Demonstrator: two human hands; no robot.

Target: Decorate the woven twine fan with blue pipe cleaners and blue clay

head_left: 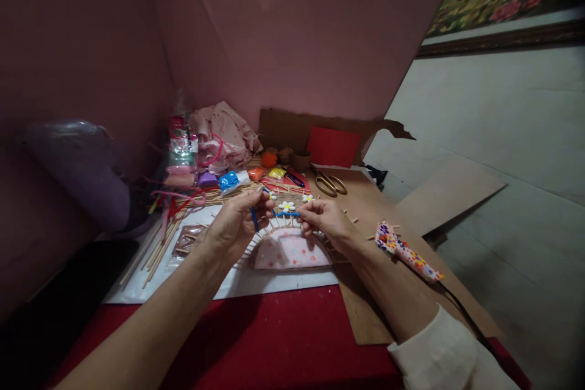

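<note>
My left hand point(240, 219) is closed in a pinch on a blue pipe cleaner point(287, 214), one end hanging below its fingers. My right hand point(329, 220) pinches the same strand farther right. The strand runs across thin wooden sticks that fan out around a half-round base point(292, 250) covered in pink dotted cloth. Just beyond the strand, a white flower point(287, 207) with a yellow middle sits on a woven tan band, with similar flowers beside it. My fingers partly hide the work.
Wooden sticks point(159, 250) lie at left on a white sheet point(228, 289). Gold-handled scissors point(329, 183) and a flower-patterned, corded tool shaped like a glue gun point(406, 253) rest on cardboard point(365, 311) at right. Colourful clay packets point(228, 181) and crumpled pink cloth point(223, 134) are behind.
</note>
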